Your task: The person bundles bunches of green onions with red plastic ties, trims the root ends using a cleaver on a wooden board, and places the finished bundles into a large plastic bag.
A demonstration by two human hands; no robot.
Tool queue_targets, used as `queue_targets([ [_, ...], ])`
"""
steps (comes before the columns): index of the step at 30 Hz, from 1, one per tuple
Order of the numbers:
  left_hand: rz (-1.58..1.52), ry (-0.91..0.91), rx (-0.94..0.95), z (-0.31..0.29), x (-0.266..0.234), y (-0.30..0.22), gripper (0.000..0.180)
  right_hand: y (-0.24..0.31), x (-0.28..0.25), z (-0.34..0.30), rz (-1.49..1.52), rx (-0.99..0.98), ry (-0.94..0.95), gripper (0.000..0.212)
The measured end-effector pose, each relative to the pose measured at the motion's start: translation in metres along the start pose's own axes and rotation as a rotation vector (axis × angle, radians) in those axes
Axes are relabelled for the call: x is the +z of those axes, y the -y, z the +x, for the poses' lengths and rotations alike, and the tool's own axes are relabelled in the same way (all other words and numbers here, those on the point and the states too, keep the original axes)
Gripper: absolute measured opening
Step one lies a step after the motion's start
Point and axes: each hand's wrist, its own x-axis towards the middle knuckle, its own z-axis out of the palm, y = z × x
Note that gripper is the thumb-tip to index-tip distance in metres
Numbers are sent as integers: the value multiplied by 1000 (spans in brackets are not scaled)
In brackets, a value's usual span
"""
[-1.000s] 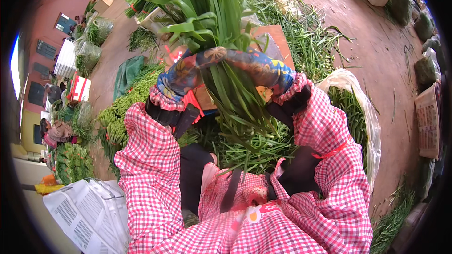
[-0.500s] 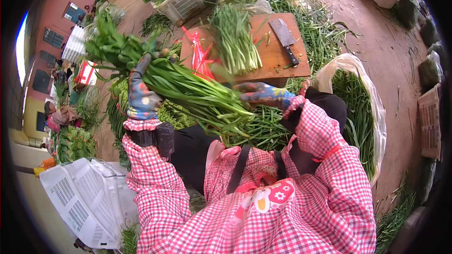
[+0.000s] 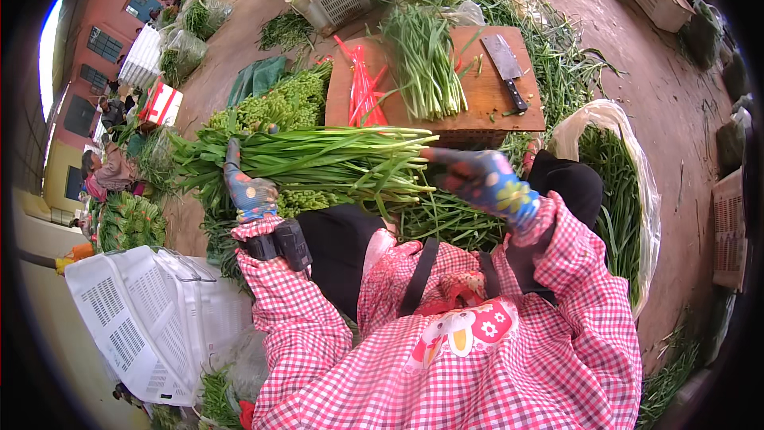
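Note:
A bunch of garlic chives (image 3: 342,155) lies sideways above my lap, leaves to the left and pale stem ends to the right. My left hand (image 3: 248,183), in a patterned glove, is wrapped round its leafy part. At the stem ends is my right hand (image 3: 485,181), gloved in blue with flowers. Its fingers point left and look pressed together; whether a stem is between them is hidden. Just beyond, a wooden board (image 3: 501,115) carries another bunch of chives (image 3: 422,64), red plastic ties (image 3: 364,91) and a cleaver (image 3: 504,68).
To the right stands a clear plastic bag (image 3: 649,215) filled with greens. Loose leaves (image 3: 557,56) litter the floor around the board. White plastic crates (image 3: 119,318) sit at the lower left, and a crate of chives (image 3: 342,0) at the back. People (image 3: 111,171) sit along the left.
The chives have swung from a slant to nearly level as my left hand came down. My right hand has drawn slightly right at the stem ends. The whole view has shifted a little.

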Motion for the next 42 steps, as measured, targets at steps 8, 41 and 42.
queue_targets([
  [8,42,121,-81,-9,16,-1,43,-17,41,37,-426,-224,241,19],
  [41,-147,196,195,6,-16,-1,30,-52,-1,-45,582,504,51,42],
  [42,-103,303,152,14,-24,-9,35,-60,4,-33,646,471,52,46],
])
